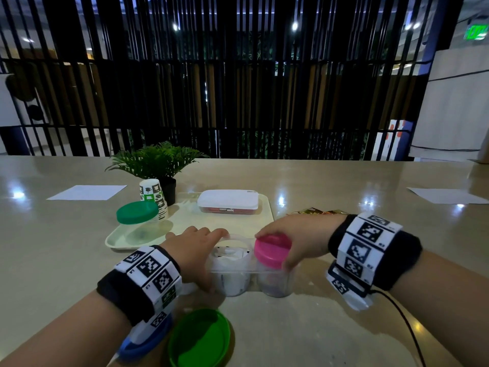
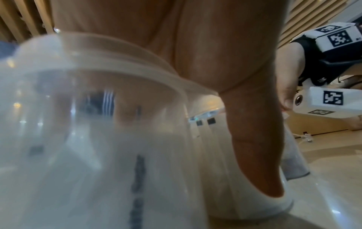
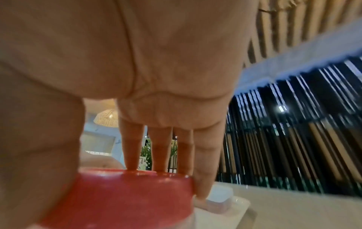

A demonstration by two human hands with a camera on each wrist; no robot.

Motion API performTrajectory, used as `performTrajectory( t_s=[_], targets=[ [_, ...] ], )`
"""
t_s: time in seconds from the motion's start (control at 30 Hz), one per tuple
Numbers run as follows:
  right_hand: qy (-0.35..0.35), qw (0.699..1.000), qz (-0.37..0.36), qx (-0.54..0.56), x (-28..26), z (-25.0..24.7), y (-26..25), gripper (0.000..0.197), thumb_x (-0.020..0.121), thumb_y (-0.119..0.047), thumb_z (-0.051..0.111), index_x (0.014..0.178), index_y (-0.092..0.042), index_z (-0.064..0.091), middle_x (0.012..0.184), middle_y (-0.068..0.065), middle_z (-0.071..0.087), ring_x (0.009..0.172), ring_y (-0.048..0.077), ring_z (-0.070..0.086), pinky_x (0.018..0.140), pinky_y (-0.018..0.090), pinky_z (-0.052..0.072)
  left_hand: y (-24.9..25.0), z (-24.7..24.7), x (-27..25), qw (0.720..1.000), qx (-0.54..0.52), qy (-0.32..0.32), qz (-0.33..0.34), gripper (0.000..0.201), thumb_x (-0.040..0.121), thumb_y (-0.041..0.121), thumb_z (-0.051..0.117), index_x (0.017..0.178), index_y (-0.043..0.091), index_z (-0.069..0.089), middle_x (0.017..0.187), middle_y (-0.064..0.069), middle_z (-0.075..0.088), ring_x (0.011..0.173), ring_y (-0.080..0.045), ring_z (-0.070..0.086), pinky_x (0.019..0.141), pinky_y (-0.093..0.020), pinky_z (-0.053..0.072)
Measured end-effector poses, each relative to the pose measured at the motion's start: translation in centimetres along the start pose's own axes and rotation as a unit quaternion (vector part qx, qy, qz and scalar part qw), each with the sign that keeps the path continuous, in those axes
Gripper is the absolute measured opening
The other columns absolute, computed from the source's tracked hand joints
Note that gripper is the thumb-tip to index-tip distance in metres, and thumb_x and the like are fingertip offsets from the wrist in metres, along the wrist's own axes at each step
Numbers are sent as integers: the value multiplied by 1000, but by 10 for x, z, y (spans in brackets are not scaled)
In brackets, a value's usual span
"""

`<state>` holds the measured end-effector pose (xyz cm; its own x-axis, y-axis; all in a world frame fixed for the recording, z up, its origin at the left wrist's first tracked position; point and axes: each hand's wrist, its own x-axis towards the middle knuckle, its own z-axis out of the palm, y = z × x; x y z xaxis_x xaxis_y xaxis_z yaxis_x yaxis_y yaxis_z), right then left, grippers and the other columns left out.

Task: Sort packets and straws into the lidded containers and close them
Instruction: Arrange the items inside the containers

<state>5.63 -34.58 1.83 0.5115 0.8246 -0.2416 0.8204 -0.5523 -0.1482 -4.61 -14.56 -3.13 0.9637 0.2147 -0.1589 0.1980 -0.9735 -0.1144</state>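
Note:
Two clear jars stand side by side in a clear holder near the table's front edge. The left, open jar (image 1: 232, 263) holds white packets. My left hand (image 1: 201, 252) grips it, fingers over the rim and thumb (image 2: 254, 139) down its side. On the right jar (image 1: 275, 282) sits a pink lid (image 1: 271, 251), tilted. My right hand (image 1: 289, 246) grips that lid from above, fingers (image 3: 131, 151) on the far edge and thumb on the near side. In the right wrist view the lid (image 3: 121, 198) fills the bottom. A loose green lid (image 1: 199, 339) lies in front.
A pale tray (image 1: 267, 215) carries a green-lidded jar (image 1: 137, 215) and a flat white-lidded box (image 1: 228, 201) with red contents. Behind it stand a paper cup (image 1: 153, 197) and a potted plant (image 1: 158, 160). Gold packets (image 1: 317, 211) lie behind my right hand. A blue lid (image 1: 143, 343) lies under my left wrist.

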Motion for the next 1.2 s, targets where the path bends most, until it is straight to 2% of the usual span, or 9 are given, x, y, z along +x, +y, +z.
performTrajectory(
  t_s=[0.17, 0.27, 0.37, 0.47, 0.6, 0.7, 0.83, 1.0, 1.2],
  targets=[
    [113, 975, 97, -164, 13, 18, -6, 76, 71, -91, 24, 90, -24, 55, 84, -6, 60, 73, 12, 55, 68, 30, 49, -1, 1, 0, 1000, -4, 5, 2, 107, 65, 58, 79, 146, 41, 12, 143, 6, 39, 131, -19, 35, 103, -46, 36],
    [116, 983, 117, -77, 12, 13, 4, 81, 75, -87, 24, 114, -25, 58, 104, -3, 64, 91, 15, 60, 77, 31, 49, -1, 0, 0, 1000, -3, 4, 2, 107, 65, 57, 79, 146, 41, 11, 143, 6, 39, 132, -19, 34, 103, -46, 35],
    [-16, 996, 54, 65, 2, -1, 11, 77, 80, -53, 67, 145, -41, 27, 143, -7, 41, 120, 16, 46, 97, 32, 43, -2, 1, 1, 1000, -2, 6, 4, 108, 65, 59, 79, 146, 41, 11, 144, 6, 39, 132, -19, 34, 103, -47, 35],
    [-41, 999, 17, 27, 2, -1, 5, 81, 77, -37, 75, 143, -41, 30, 133, -11, 44, 108, 11, 45, 84, 25, 44, -2, 1, 1, 1000, -1, 4, 4, 109, 65, 59, 79, 147, 41, 11, 145, 6, 38, 132, -19, 34, 103, -47, 36],
    [50, 985, 93, -136, 12, 8, -5, 68, 80, -81, 32, 110, -24, 52, 93, -9, 56, 84, 13, 53, 74, 30, 44, -2, 1, 1, 1000, 4, 2, 2, 108, 65, 57, 79, 147, 40, 10, 145, 6, 38, 133, -20, 34, 102, -48, 35],
    [94, 978, 119, -143, 8, -1, 0, 68, 81, -82, 22, 81, -23, 55, 78, -9, 58, 71, 8, 55, 66, 25, 44, -2, 1, 2, 1000, 9, 6, 2, 109, 65, 55, 80, 147, 40, 10, 144, 6, 38, 132, -20, 34, 102, -49, 36],
    [-7, 997, 78, -1, 0, -17, 8, 69, 80, -46, 70, 139, -39, 37, 132, -10, 49, 119, 14, 49, 95, 32, 43, -3, 2, 2, 1000, 10, 4, -1, 111, 64, 55, 81, 147, 40, 9, 145, 5, 38, 133, -21, 34, 101, -50, 36],
    [-27, 999, 33, -2, 6, -5, 3, 73, 75, -49, 74, 138, -44, 38, 127, -14, 47, 113, 13, 48, 92, 32, 46, -2, 2, 2, 1000, 13, 6, 2, 109, 65, 54, 81, 147, 39, 10, 144, 5, 38, 132, -21, 35, 102, -49, 37],
    [97, 969, 125, -189, 22, -1, -12, 72, 86, -77, 23, 77, -17, 62, 74, -3, 60, 67, 11, 56, 73, 30, 51, -4, 4, 4, 1000, 15, 8, 4, 110, 63, 53, 83, 146, 41, 11, 144, 6, 39, 131, -21, 35, 103, -51, 38]
  ],
)
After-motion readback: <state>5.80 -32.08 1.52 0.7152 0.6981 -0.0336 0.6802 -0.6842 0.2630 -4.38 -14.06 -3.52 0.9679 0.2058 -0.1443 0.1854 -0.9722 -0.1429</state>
